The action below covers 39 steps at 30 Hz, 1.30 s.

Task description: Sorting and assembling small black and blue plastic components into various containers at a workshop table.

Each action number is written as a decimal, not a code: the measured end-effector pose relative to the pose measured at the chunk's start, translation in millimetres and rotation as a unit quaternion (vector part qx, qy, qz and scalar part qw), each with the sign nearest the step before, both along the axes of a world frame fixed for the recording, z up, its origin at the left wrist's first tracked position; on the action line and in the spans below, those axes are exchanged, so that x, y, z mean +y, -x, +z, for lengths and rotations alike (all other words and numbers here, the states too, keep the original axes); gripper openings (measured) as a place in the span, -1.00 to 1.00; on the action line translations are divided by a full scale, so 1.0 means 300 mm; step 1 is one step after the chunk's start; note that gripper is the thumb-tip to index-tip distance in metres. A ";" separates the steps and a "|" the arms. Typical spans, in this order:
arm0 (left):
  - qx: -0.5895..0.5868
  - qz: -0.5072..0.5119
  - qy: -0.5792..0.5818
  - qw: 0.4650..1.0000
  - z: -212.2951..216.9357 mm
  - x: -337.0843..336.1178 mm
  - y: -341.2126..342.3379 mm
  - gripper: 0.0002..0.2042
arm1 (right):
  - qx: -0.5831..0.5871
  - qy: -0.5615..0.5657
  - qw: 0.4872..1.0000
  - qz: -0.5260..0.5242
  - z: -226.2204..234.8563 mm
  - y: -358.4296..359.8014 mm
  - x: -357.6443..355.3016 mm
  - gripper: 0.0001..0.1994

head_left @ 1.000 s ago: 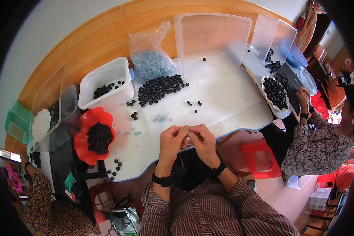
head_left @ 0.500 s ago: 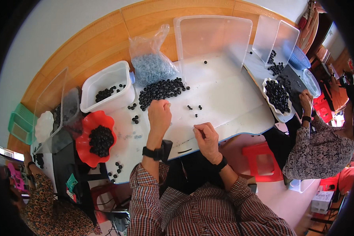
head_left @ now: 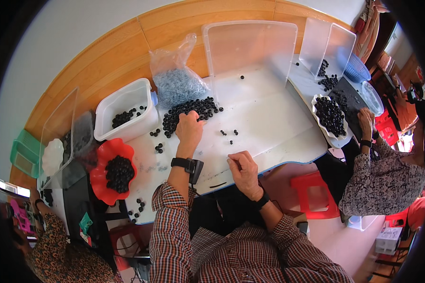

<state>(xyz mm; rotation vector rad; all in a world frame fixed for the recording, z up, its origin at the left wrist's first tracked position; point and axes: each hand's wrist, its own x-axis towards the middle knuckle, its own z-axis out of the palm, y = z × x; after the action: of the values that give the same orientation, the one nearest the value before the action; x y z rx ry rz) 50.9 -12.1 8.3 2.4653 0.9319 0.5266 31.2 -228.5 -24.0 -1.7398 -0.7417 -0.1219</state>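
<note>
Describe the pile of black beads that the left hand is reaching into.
The bead pile is a loose heap of small, round, glossy black beads lying on the white table, just in front of a clear bag of bluish bits. It spreads wide and low. The left hand rests palm down on its near edge, fingers among the beads. A few strays lie apart to its right.

White table (head_left: 278,118) before you; wood panel wall (head_left: 127,56), white above; red stools (head_left: 311,193) on pale floor (head_left: 335,240).

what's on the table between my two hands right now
In the head view, three loose dark beads lie on the white table between the left hand and right hand.
</note>
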 end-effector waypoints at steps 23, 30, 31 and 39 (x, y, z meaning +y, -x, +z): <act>-0.141 -0.154 0.512 0.833 0.071 -0.170 0.188 -0.82 | -0.008 -0.009 1.000 0.005 0.007 0.002 -0.001 -0.92; -0.273 -0.086 0.702 0.652 0.059 -0.238 0.309 -0.77 | 0.203 -0.123 0.969 0.066 0.062 0.015 -0.032 -0.91; -0.274 -0.084 0.702 0.652 0.057 -0.244 0.321 -0.77 | 0.248 -0.158 0.952 0.085 0.080 0.021 -0.033 -0.90; -0.315 -0.102 0.723 0.606 0.031 -0.296 0.345 -0.77 | 0.284 -0.189 0.930 0.133 0.126 0.034 -0.017 -0.88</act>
<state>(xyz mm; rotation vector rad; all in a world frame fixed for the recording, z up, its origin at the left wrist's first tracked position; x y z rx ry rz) -52.7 -101.0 17.6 0.7296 0.3729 0.2681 21.1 -233.5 13.8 -1.2010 -0.4738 0.3918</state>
